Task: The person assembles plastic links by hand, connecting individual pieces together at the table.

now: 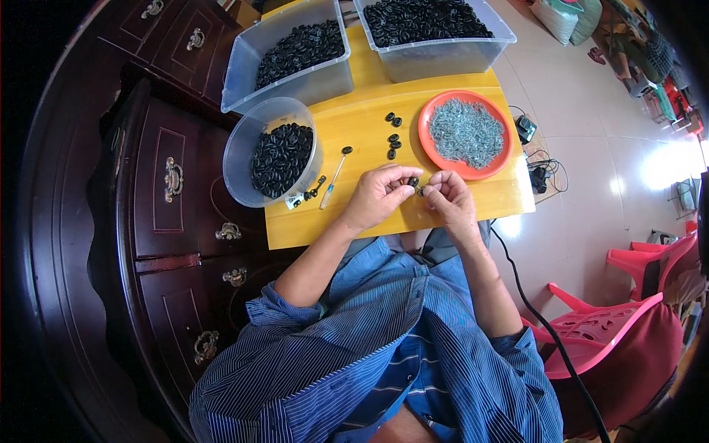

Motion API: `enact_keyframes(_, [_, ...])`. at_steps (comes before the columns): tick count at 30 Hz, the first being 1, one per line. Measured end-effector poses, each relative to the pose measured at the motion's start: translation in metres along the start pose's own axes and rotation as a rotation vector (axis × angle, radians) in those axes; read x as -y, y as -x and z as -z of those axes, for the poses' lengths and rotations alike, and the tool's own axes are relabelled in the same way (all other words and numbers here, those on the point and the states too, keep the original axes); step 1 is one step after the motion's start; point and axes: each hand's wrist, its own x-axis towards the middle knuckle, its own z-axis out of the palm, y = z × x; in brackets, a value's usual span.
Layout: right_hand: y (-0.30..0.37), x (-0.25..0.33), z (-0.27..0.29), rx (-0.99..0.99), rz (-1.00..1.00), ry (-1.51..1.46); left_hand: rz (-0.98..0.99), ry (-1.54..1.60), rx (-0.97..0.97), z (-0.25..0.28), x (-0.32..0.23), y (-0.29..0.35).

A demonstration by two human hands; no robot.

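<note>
My left hand [375, 195] is closed in a pinch around a small black oval piece [413, 181] over the table's near part. Close beside it, my right hand [453, 201] has its fingertips pressed together at a second small dark piece [421, 191]; its exact kind is too small to tell. Several loose black oval pieces [394, 138] lie beyond my hands. To the left, a screwdriver [336, 174] rests with another black oval piece [346, 150] at its tip. An orange-red plate [423, 133] heaped with small silvery metal parts [465, 133] stands just beyond my right hand.
A round clear tub [235, 166] of black pieces stands at the table's left. Two rectangular bins [303, 90] [443, 63] of black pieces are at the back. Dark wooden drawers [166, 177] flank the left side. A pink chair [591, 332] and black cable [543, 317] are right.
</note>
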Motion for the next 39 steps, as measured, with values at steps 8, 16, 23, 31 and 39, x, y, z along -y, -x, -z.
enact_keyframes(8, [0.0015,0.0002,0.0021,-0.009,-0.015,-0.019,0.008,-0.102,0.058,0.0023,-0.0047,-0.0023])
enact_keyframes(16, [0.0015,-0.0002,0.0038,-0.005,-0.007,-0.016,-0.003,-0.121,0.092,0.0013,-0.0067,-0.0053])
enact_keyframes(23, [0.0013,-0.0024,0.0041,0.016,0.009,-0.005,-0.041,-0.137,0.13,0.0013,-0.0064,-0.0059])
enact_keyframes(31, [0.0007,-0.0028,0.0019,0.007,-0.005,-0.008,-0.024,-0.102,0.118,0.001,-0.0039,-0.004])
enact_keyframes(39, [0.0023,-0.0019,-0.002,0.012,-0.037,-0.073,0.032,-0.052,0.15,0.0059,-0.0082,-0.0053])
